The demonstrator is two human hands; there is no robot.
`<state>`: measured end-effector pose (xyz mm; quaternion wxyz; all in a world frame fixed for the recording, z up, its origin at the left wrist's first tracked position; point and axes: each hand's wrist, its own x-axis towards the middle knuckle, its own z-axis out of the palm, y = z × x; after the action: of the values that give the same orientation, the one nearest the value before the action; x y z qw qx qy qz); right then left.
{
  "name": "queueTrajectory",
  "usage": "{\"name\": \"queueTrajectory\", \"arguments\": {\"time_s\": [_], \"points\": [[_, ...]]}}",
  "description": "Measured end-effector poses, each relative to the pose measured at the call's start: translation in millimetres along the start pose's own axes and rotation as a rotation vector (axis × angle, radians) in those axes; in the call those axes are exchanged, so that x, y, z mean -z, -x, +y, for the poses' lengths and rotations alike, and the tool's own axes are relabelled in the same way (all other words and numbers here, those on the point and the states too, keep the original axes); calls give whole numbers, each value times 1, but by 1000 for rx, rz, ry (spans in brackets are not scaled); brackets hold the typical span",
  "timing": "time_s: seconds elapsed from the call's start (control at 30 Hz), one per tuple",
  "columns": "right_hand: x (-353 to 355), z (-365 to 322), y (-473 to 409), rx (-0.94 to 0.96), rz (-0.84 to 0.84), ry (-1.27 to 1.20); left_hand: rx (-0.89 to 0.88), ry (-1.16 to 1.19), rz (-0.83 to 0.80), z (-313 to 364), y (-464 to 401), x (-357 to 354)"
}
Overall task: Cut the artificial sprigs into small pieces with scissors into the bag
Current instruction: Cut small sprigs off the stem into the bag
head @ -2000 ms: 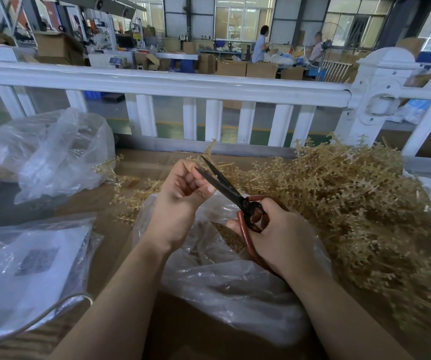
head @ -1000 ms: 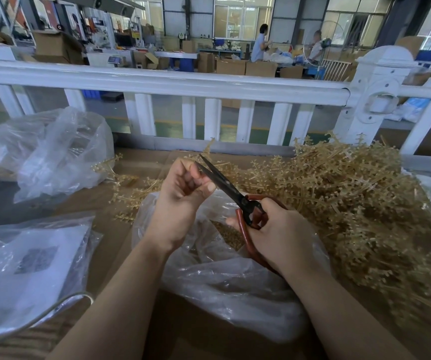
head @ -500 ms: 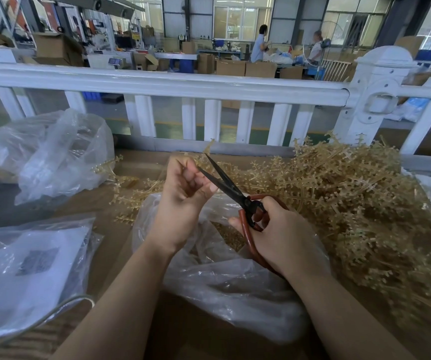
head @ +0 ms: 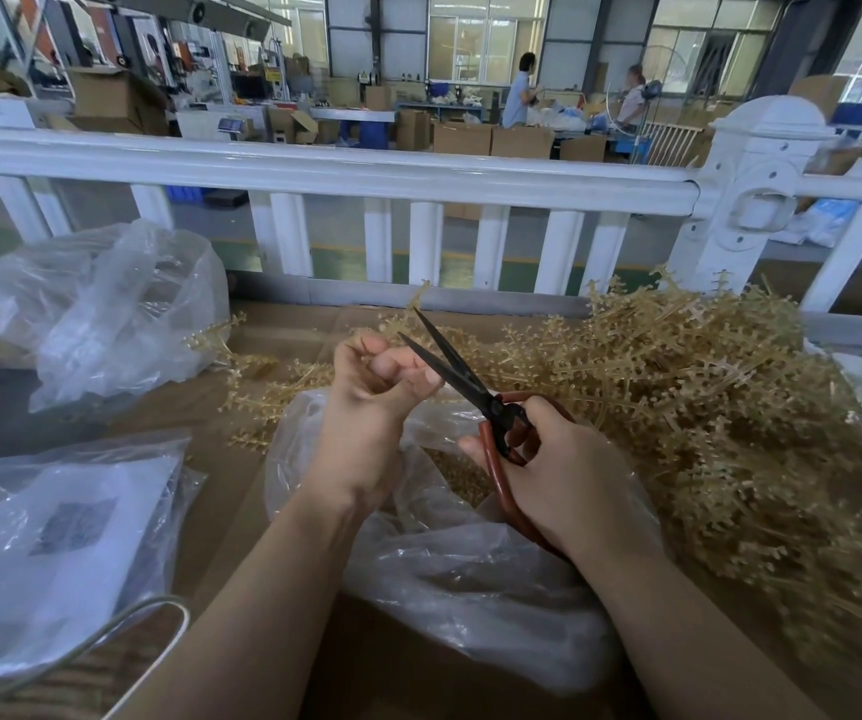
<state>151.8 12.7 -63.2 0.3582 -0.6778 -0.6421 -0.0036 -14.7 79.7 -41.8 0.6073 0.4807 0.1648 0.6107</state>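
I saw my left hand point(head: 372, 407) pinching a small sprig point(head: 373, 359) over the open bag point(head: 470, 563). My right hand point(head: 564, 475) gripped the scissors point(head: 462, 379), blades apart. The big sprig pile point(head: 704, 407) lay right.

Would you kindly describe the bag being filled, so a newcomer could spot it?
Below the white railing, find the hands. The bag lies open directly beneath them, left of the sprig pile. Unlike the other clear bags, it holds cut tan pieces.

Two bare forearms reach in over the clear bag point(head: 470, 589) — no sleeves, no gloves; left hand point(head: 366, 418) and right hand point(head: 564, 480) carry no rings, watch or bands.
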Motion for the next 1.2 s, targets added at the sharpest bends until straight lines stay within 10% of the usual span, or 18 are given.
{"name": "queueTrajectory", "arguments": {"time_s": [0.27, 0.63, 1.2], "points": [[-6, 1, -1, 1, 70, -93, 250, 171, -1, -1, -1, 2], [-11, 0, -5, -56, 50, -611, 307, -193, -96, -18, 9, -9], [-14, 1, -6, -112, 92, -473, 232, -378, -111, -13, 10, -7]]}}
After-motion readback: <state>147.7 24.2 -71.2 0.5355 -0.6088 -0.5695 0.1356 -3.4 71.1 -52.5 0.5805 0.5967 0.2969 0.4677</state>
